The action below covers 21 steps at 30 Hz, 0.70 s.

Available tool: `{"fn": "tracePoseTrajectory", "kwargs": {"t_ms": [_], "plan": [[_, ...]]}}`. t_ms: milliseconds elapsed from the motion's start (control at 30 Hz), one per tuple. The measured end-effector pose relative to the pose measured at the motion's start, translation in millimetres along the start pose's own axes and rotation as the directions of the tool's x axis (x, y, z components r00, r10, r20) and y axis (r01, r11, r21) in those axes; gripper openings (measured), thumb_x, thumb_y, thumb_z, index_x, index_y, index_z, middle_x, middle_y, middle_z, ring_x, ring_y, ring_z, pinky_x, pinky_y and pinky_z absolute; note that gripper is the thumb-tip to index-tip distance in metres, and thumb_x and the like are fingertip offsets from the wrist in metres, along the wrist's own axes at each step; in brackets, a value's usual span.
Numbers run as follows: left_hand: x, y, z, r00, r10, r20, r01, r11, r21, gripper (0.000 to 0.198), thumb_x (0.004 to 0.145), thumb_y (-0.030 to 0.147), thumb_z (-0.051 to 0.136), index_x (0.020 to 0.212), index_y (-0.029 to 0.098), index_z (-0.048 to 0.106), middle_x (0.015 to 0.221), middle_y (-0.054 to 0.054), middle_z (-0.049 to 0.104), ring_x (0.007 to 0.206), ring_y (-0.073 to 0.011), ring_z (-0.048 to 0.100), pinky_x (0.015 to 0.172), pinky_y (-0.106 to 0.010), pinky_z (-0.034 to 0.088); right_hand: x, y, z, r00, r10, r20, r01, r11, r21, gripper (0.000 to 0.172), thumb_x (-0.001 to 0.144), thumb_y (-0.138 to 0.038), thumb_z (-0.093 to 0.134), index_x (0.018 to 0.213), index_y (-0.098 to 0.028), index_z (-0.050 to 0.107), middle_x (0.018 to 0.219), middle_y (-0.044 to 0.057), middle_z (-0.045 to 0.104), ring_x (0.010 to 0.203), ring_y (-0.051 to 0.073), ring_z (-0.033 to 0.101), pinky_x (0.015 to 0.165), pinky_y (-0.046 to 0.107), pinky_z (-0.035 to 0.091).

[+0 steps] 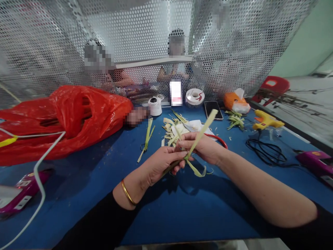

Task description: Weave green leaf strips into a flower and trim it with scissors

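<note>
My left hand (163, 159), with a gold bangle at the wrist, is closed around a thin brown-green stem (169, 168). Close against it, my right hand (201, 147) pinches a pale green leaf strip (203, 132) at the stem. One end of the strip slants up to the right, and another piece curls down below the fingers. Just behind the hands lies a pile of cut leaf pieces (170, 133), partly hidden by them. Red-handled scissors (220, 139) rest beside the right wrist. Left of the pile is a small bundle of green strips (147, 136).
A red plastic bag (99, 111) fills the left side. Along the back stand a thread spool (155, 107), a lit phone (176, 93), a ribbon roll (195, 97) and a dark phone (213, 110). A yellow glue gun (267, 120) with its black cable (267, 152) lies right.
</note>
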State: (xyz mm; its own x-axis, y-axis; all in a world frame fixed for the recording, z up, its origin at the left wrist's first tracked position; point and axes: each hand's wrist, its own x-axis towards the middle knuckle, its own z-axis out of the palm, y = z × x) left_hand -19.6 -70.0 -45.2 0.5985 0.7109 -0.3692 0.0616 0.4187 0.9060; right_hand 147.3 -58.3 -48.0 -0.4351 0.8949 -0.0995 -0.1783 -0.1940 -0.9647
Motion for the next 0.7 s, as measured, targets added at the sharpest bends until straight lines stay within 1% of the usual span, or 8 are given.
{"fn": "tracePoseTrajectory", "kwargs": {"t_ms": [67,133,267,400,533,700], "plan": [[-1,-1,2.4,1.000,0.001,-0.016,0.000,1.000,0.028,0.030,0.076,0.040,0.067,0.083,0.011,0.073,0.057,0.003,0.052,0.044,-0.0042,0.041,0.042,-0.018,0.031,-1,2,4,1.000,-0.023,-0.019,0.024,0.999,0.035,0.019,0.070,-0.032,0.074,0.066,-0.015,0.066,0.059,0.001,0.064,0.043,0.009,0.053,0.036,0.021,0.037],[-2,-1,3.4,1.000,0.005,-0.016,-0.004,0.999,0.054,0.029,0.076,0.039,0.068,0.081,0.012,0.073,0.056,0.003,0.050,0.044,-0.0042,0.040,0.043,-0.018,0.030,-2,3,8,0.998,-0.032,-0.053,0.034,0.999,0.042,0.019,0.069,-0.032,0.075,0.065,-0.015,0.067,0.054,-0.001,0.062,0.038,0.008,0.050,0.033,0.020,0.035],[-4,-1,2.6,1.000,0.009,0.015,-0.010,0.996,0.092,0.025,0.075,0.036,0.069,0.080,0.012,0.074,0.057,0.002,0.053,0.046,-0.0050,0.042,0.044,-0.019,0.033,-2,5,15,0.995,-0.020,-0.096,0.027,0.996,0.081,0.020,0.066,-0.032,0.076,0.062,-0.015,0.066,0.052,-0.001,0.062,0.033,0.007,0.047,0.028,0.020,0.032],[-4,-1,2.8,0.999,-0.011,0.044,0.006,0.995,0.103,0.026,0.074,0.037,0.069,0.080,0.012,0.075,0.055,0.002,0.052,0.045,-0.0056,0.043,0.045,-0.020,0.036,-2,8,19,0.989,-0.018,-0.150,0.038,0.991,0.131,0.021,0.063,-0.033,0.078,0.063,-0.016,0.065,0.049,-0.003,0.060,0.028,0.007,0.043,0.024,0.021,0.029],[-4,0,5.1,0.998,-0.036,0.058,0.028,0.992,0.126,0.028,0.073,0.038,0.070,0.080,0.012,0.075,0.055,0.002,0.053,0.046,-0.0062,0.046,0.046,-0.019,0.037,-1,11,19,0.983,-0.018,-0.184,0.044,0.990,0.136,0.021,0.062,-0.031,0.078,0.062,-0.016,0.064,0.047,-0.003,0.058,0.030,0.007,0.043,0.026,0.020,0.028],[-4,0,6.1,0.997,-0.037,0.070,0.028,0.992,0.122,0.024,0.072,0.035,0.070,0.077,0.012,0.074,0.053,0.002,0.053,0.046,-0.0066,0.046,0.046,-0.019,0.037,-1,12,21,0.979,-0.017,-0.202,0.046,0.989,0.141,0.021,0.061,-0.030,0.079,0.059,-0.015,0.064,0.048,-0.002,0.058,0.038,0.008,0.049,0.031,0.019,0.032]]}}
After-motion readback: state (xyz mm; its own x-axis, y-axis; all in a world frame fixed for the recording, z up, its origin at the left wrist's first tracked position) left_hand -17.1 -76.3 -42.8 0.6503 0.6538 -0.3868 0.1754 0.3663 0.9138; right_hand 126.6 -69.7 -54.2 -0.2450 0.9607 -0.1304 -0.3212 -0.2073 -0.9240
